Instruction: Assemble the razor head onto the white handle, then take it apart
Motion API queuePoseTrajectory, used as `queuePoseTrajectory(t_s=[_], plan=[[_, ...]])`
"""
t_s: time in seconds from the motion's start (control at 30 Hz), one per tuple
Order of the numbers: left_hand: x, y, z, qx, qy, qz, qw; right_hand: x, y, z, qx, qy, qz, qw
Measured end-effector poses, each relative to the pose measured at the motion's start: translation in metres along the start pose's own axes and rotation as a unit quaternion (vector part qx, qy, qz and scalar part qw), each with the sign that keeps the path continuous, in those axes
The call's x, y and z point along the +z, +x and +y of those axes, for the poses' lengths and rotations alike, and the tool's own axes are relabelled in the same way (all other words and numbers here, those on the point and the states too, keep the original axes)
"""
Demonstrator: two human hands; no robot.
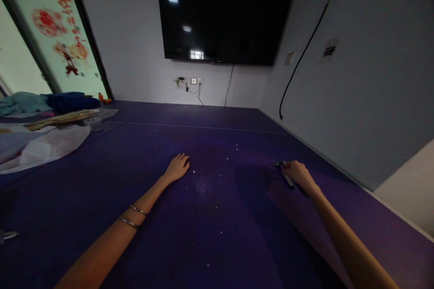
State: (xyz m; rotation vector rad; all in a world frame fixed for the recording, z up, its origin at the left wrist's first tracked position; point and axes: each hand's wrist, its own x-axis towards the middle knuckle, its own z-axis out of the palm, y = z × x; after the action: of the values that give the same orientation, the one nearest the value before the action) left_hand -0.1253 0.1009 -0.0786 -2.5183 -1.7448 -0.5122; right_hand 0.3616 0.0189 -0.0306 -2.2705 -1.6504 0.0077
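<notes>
My left hand (177, 167) rests palm down on the dark purple tabletop (203, 216), fingers stretched out and holding nothing. Two metal bangles (129, 221) circle that forearm. Farther right, my right hand (300, 175) has its fingers closed at a slim grey-and-black tool (287, 179) on or just above the surface. Part of the tool is covered by the fingers, and its exact kind is too small to make out. Small white scraps (227, 159) are scattered between the two hands.
At the left lie white plastic sheeting (50, 146), a flat brown piece (64, 119), a clear cup (94, 123) and blue cloth (71, 101). A wall borders the table's right edge. A black cable (301, 61) hangs there; a television (227, 13) is mounted ahead.
</notes>
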Motion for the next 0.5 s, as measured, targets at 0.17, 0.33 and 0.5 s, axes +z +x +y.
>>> queuePoseTrajectory(t_s=[0.17, 0.33, 0.5], plan=[[-0.001, 0.000, 0.001, 0.001, 0.000, 0.004, 1.000, 0.008, -0.014, 0.011, 0.029, -0.006, -0.015, 0.999], [0.000, 0.001, 0.002, -0.003, -0.011, 0.008, 1.000, 0.010, -0.019, 0.009, 0.036, -0.010, -0.018, 0.999], [-0.003, 0.000, 0.003, -0.011, -0.042, 0.016, 0.999, 0.008, -0.022, 0.006, 0.034, -0.003, -0.020, 0.999]])
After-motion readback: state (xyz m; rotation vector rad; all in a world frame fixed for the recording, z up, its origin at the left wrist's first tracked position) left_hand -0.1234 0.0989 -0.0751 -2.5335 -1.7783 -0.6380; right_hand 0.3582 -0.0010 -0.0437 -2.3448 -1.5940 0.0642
